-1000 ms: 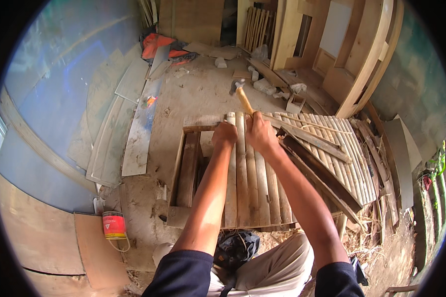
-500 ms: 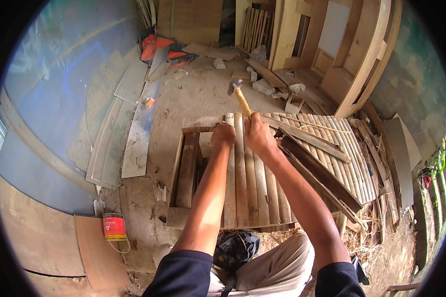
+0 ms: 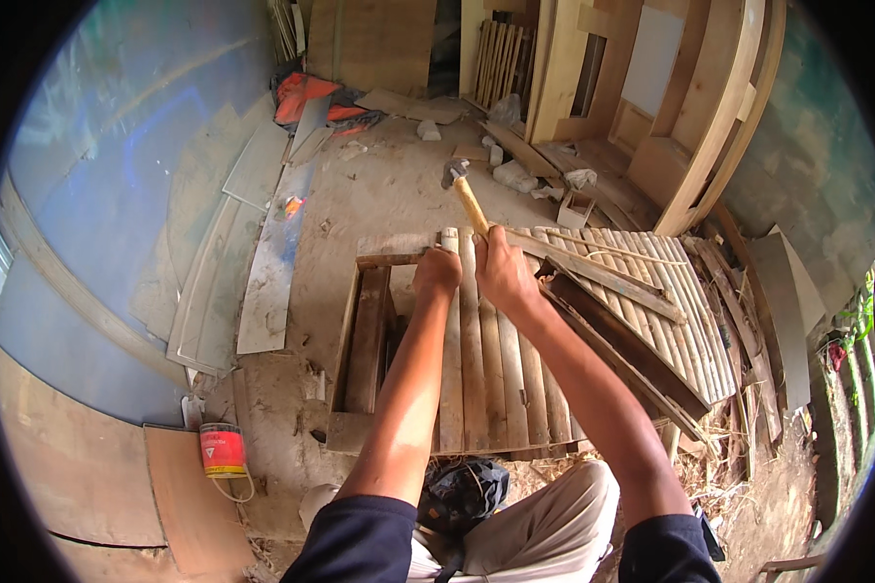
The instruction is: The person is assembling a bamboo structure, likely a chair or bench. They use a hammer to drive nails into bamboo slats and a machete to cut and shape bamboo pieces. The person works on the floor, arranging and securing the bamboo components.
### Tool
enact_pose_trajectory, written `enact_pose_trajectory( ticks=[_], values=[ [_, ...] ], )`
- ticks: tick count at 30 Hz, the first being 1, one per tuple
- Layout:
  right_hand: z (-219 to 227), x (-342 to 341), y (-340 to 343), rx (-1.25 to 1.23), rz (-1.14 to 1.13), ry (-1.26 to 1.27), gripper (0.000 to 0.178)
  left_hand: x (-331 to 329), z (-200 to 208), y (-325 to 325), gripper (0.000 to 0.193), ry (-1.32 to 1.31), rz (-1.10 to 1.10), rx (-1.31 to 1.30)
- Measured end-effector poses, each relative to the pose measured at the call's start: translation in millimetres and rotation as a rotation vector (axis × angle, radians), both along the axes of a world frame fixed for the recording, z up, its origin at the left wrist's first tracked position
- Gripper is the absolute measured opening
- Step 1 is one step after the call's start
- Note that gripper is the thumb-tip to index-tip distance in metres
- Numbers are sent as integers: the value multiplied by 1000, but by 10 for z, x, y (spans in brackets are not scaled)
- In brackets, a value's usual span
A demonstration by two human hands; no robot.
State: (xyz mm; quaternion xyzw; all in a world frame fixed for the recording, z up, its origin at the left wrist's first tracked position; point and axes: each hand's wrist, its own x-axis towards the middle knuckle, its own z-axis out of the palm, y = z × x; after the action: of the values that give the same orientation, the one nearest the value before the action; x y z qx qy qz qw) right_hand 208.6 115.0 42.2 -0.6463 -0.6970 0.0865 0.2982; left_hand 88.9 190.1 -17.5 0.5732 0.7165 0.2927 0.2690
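My right hand point(image 3: 506, 275) is wrapped round the wooden handle of a hammer point(image 3: 471, 201), its dark metal head pointing away from me beyond the far edge of the slatted frame. Closed into a fist, my left hand point(image 3: 437, 271) rests at the far end of the leftmost bamboo slat point(image 3: 451, 389); whatever its fingers may hold is hidden. Slats lie side by side across a wooden frame point(image 3: 336, 360), whose left part is uncovered and shows dark inner boards.
A long dark wooden channel point(image 3: 632, 340) and a loose plank point(image 3: 612, 279) lie across the right slats. A red and yellow can point(image 3: 223, 451) with a handle stands at left. Sheets lean on the left wall; an unfinished wooden cabinet point(image 3: 690, 126) stands at back right.
The hammer and my right hand have shifted slightly to the left, with the head a little lower in view. My left hand stays at the slat's end.
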Motion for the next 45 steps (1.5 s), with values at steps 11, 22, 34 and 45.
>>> enact_pose_trajectory(
  ticks=[11,22,34,45],
  values=[
    [-45,-64,-26,29,16,-88,38,-18,-162,104,41,197,-165,12],
    [22,2,-21,80,5,39,34,-10,-18,27,36,13,-14,-20],
    [-32,-14,39,113,-2,-28,37,-21,129,-97,45,-14,-58,-16],
    [113,-7,12,-78,28,-84,37,-30,-150,89,39,62,-97,15]
  ],
)
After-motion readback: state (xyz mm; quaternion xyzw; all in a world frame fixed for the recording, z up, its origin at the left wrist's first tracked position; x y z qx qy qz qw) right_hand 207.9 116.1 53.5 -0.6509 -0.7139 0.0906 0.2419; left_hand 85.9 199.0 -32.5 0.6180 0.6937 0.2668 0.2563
